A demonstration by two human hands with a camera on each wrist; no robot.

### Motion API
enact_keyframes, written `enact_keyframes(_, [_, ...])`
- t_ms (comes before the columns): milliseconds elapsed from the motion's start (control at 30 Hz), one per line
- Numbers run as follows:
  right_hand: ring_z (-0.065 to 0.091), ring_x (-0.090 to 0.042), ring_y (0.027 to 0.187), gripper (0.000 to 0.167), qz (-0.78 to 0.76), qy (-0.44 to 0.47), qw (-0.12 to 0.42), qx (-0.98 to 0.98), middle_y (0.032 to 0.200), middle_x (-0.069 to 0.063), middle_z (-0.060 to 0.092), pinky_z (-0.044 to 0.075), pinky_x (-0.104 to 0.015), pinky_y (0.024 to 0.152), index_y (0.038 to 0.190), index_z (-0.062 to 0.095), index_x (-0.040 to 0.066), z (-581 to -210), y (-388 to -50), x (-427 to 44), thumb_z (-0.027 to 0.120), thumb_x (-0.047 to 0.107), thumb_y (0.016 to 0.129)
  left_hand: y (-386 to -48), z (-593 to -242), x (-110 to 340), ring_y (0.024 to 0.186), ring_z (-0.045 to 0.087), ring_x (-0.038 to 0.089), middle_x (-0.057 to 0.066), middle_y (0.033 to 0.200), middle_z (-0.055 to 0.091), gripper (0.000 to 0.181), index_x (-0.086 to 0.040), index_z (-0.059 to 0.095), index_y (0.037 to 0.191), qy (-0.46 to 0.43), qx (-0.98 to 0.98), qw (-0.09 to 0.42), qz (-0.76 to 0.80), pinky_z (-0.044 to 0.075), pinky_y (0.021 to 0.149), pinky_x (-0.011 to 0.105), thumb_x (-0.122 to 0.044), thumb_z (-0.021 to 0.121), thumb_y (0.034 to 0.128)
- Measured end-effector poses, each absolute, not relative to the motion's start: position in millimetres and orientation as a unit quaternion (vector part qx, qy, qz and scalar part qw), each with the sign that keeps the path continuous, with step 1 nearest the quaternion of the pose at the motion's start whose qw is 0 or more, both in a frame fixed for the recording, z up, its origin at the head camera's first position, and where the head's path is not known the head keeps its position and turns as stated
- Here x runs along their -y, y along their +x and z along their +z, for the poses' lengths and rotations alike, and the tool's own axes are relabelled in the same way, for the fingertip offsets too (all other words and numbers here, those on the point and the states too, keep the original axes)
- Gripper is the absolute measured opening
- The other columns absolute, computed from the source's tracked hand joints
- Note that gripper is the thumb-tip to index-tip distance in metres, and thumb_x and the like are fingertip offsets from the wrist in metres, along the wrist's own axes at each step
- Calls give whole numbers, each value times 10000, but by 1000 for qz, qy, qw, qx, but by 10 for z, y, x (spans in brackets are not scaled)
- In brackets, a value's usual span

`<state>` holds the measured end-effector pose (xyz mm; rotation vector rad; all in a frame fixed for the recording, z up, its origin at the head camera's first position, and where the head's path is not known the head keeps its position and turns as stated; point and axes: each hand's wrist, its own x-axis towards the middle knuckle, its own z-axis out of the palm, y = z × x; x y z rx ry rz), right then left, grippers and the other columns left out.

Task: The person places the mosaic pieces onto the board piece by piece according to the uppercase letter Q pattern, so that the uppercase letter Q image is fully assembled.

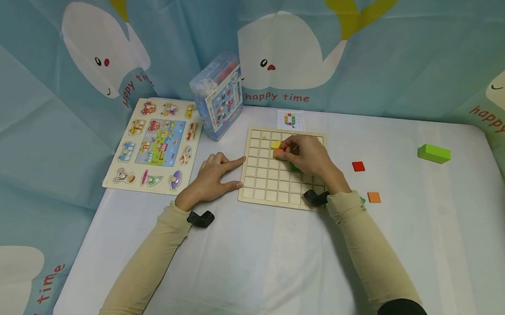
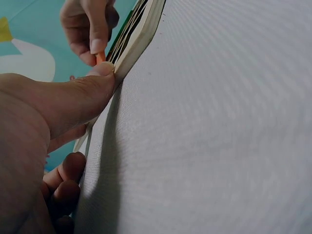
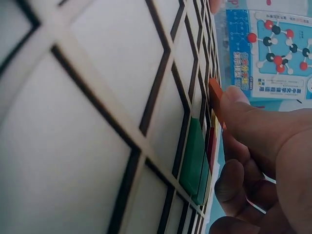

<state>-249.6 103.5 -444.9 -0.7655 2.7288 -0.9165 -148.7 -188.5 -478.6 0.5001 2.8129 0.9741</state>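
Observation:
A wooden grid board (image 1: 259,183) lies on the white-covered table. My left hand (image 1: 212,174) touches its left edge with extended thumb and index finger; the other fingers are bent. Over the upper middle cells, my right hand (image 1: 308,154) pinches a small orange square tile (image 1: 277,153) between thumb and fingers. In the right wrist view that orange tile (image 3: 217,100) is tilted on edge at the grid. A yellow tile (image 1: 276,144) sits just behind it. Green tiles (image 3: 193,163) and a red one (image 3: 211,146) lie in cells nearby, partly hidden in the head view by the right hand.
Right of the board lie a red tile (image 1: 358,166), an orange tile (image 1: 374,197), a partly covered green tile (image 1: 362,200) and a green block (image 1: 434,153). A pattern card (image 1: 289,120) lies behind the board. A picture puzzle (image 1: 160,140) and a clear box (image 1: 217,95) stand left.

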Motion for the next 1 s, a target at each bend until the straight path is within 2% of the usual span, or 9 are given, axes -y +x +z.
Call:
enact_keyframes(367, [663,-223,847,239,-255,-270,52,-927,941,-68,749,530,-425,772,1068,794,69,-4458,-2487,-946,820,279,957,-1479,-4784,1883,937,340,235,75,1037,447,715,-187,495,1605,165,-929,63,325,251,866,398,-348,785,972])
enact_keyframes(1000, [663,-233,804,212,-268,-271,47,-923,922,-85,743,521,-443,754,1066,797,86,-4492,-2478,-986,824,262,951,-1489,-4790,1886,939,345,241,82,1047,453,716,-194,493,1606,162,-932,65,318,256,872,404,-357,783,972])
